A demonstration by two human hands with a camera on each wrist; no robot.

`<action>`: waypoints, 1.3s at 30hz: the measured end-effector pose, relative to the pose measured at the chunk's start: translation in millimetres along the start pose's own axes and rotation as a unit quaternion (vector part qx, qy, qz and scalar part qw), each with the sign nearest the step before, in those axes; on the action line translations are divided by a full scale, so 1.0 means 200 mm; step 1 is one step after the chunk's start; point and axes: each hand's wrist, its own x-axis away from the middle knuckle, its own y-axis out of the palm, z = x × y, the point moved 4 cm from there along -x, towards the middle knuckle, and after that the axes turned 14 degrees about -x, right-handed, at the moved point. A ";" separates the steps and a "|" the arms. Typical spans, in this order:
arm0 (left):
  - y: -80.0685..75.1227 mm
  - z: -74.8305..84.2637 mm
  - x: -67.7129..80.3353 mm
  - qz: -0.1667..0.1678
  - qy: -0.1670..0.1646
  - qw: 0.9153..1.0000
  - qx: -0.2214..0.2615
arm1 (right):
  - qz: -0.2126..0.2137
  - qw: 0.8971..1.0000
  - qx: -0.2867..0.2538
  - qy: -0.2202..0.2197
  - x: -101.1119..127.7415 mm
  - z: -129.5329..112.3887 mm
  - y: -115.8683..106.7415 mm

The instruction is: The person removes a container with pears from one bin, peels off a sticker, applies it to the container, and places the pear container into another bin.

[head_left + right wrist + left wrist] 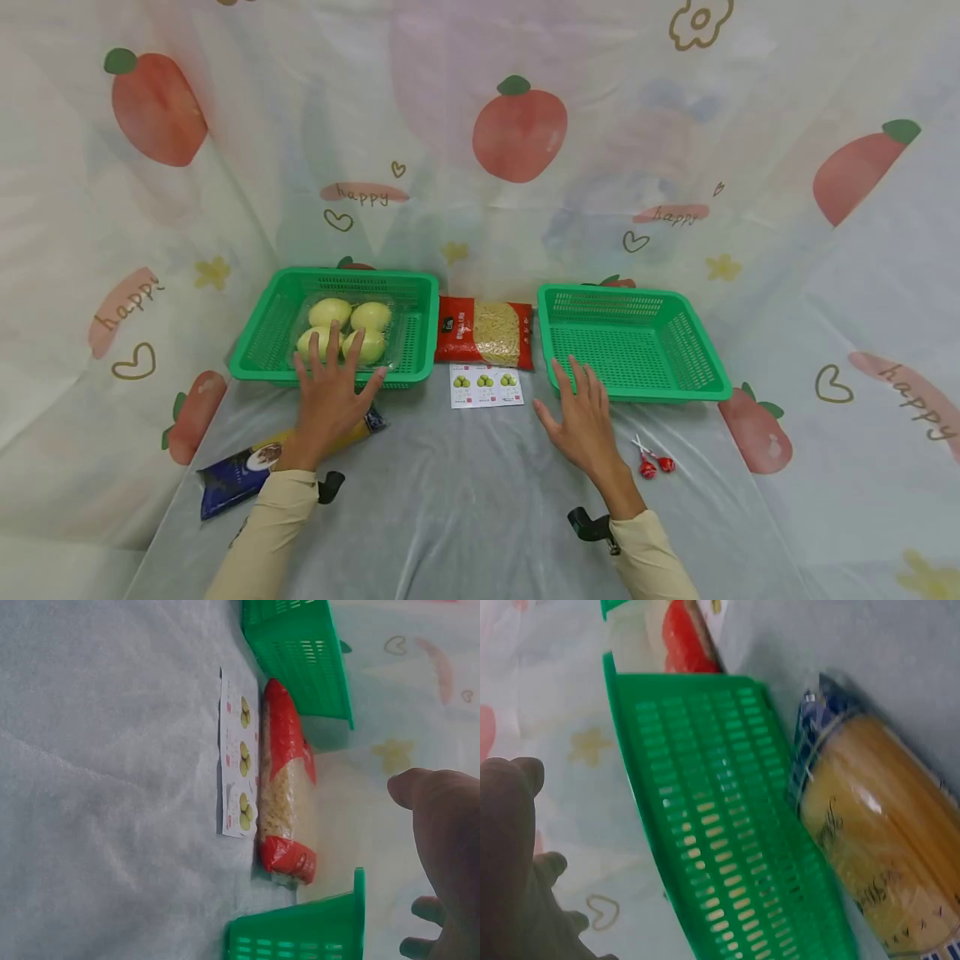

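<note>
My left hand and right hand are empty. The partly hidden fruit box seems bendy, so I'd hold both sides.

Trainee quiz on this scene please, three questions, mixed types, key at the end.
1. How many pale green fruits sit in the left basket?
2. True or false: the right hand grips a lollipop.
3. Which lies between the left basket and the right basket?
A) blue pack
B) red pasta bag
C) lollipop

Key: 1. Four. 2. False, it holds nothing. 3. B.
</note>
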 end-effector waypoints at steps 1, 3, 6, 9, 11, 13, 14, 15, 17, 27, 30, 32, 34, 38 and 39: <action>0.00 -0.01 -0.01 -0.002 -0.003 1.000 -0.001 | 0.000 1.000 0.001 -0.002 0.00 0.00 0.00; 0.00 -0.04 -0.02 -0.007 -0.007 1.000 -0.003 | 0.002 1.000 0.001 -0.006 0.00 -0.01 0.01; 0.01 -0.06 -0.02 -0.018 -0.013 1.000 -0.004 | 0.002 1.000 -0.001 -0.010 -0.01 -0.01 0.02; 0.02 -0.09 -0.03 -0.027 -0.017 0.999 -0.002 | 0.003 1.000 0.000 -0.015 -0.01 -0.01 0.03; 0.02 -0.10 -0.03 -0.029 -0.019 0.999 0.000 | 0.003 1.000 -0.002 -0.017 -0.01 -0.01 0.04; 0.02 -0.11 -0.03 -0.031 -0.021 0.999 0.001 | 0.004 1.000 -0.004 -0.019 -0.01 -0.02 0.05; 0.02 -0.11 -0.04 -0.031 -0.020 0.999 0.002 | 0.005 1.000 -0.008 -0.020 -0.01 -0.02 0.06; 0.02 -0.12 -0.04 -0.033 -0.021 0.999 0.002 | 0.003 1.000 -0.009 -0.019 -0.01 -0.03 0.06; 0.02 -0.13 -0.05 -0.036 -0.022 0.999 0.004 | 0.000 1.000 -0.012 -0.020 -0.02 -0.04 0.07; 0.02 -0.22 -0.09 -0.054 -0.038 0.998 0.023 | -0.007 0.999 -0.012 -0.031 -0.05 -0.11 0.14; 0.02 -0.25 -0.11 -0.060 -0.045 0.997 0.036 | -0.015 0.999 -0.012 -0.037 -0.07 -0.15 0.17; 0.03 -0.27 -0.13 -0.061 -0.047 0.996 0.047 | -0.022 0.999 -0.022 -0.040 -0.09 -0.18 0.20; 0.04 -0.29 -0.15 -0.072 -0.053 0.994 0.059 | -0.029 0.998 -0.043 -0.040 -0.11 -0.21 0.23; 0.05 -0.33 -0.20 -0.096 -0.069 0.990 0.072 | -0.047 0.990 -0.127 -0.030 -0.16 -0.28 0.31; 0.05 -0.34 -0.22 -0.102 -0.074 0.989 0.076 | -0.053 0.986 -0.154 -0.025 -0.17 -0.29 0.33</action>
